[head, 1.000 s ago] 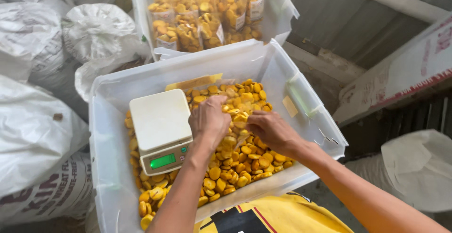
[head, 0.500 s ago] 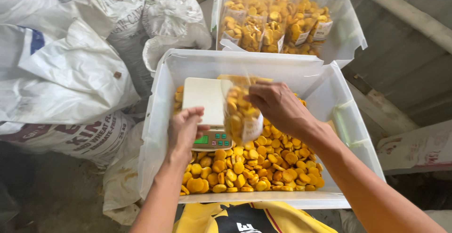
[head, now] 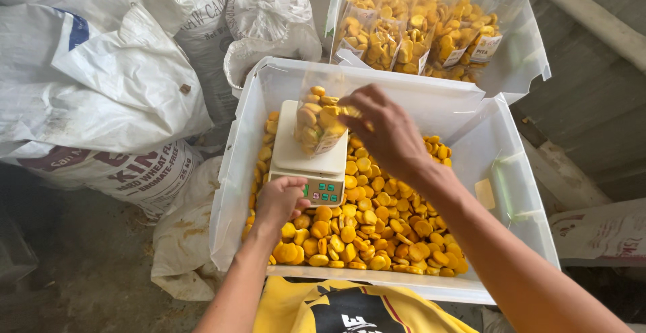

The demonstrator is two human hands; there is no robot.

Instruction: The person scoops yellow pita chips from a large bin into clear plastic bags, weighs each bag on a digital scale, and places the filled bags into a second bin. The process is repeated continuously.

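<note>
Yellow biscuits, small and round, filled the bottom of a clear plastic bin that stood on the floor. A white scale sat inside the bin at its left side, resting on the biscuits, with its green-lit display facing the person. On the scale's platform stood a clear bag, upright and open at the top, partly filled with the same biscuits.

The right hand hung over the bag's mouth, fingers bent and drawn together around a few biscuits at the bag's upper edge; whether the fingertips also touched the bag's rim could not be told. The left hand lay lower, just in front of the scale's near left corner, curled into a loose fist with the fingers pressed together on the loose biscuits. Whether it held any could not be told.

Beyond the bin, touching its far wall, stood a second bin lined with plastic and packed with filled, labelled bags of biscuits. To the left lay large white sacks, piled against each other, one tied sack just beside the near bin's far left corner. A yellow shirt showed at the bottom edge.
</note>
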